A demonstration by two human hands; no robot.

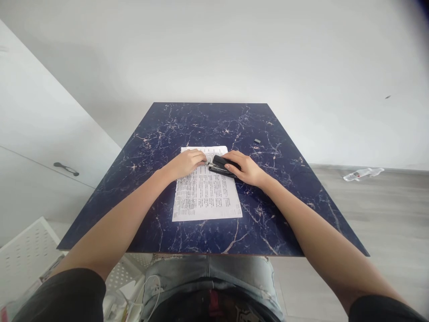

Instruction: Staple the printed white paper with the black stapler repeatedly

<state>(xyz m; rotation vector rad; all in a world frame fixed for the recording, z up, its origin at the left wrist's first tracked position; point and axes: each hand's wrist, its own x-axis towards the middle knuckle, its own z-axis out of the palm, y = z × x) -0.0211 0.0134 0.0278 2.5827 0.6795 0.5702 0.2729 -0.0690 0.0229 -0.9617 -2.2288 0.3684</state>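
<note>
My right hand (pixel 246 167) is wrapped round a black stapler (pixel 223 163), which lies across the printed sheet of paper (pixel 214 194). The stapler's top and base stand apart at the front, and a bit of bright metal shows there. At that front end are the fingertips of my left hand (pixel 189 162), pinched close together. Whatever they hold is too small to make out. The sheet, covered in rows of print, lies under both the stapler and my left hand.
On the dark blue marbled table (pixel 187 120) lies a small grey strip (pixel 257 141), beyond my right hand. A white cabinet with a dark handle (pixel 66 169) stands at left. A white perforated rack (pixel 28 250) is low at left. Clear plastic packaging (pixel 363 174) lies on the floor.
</note>
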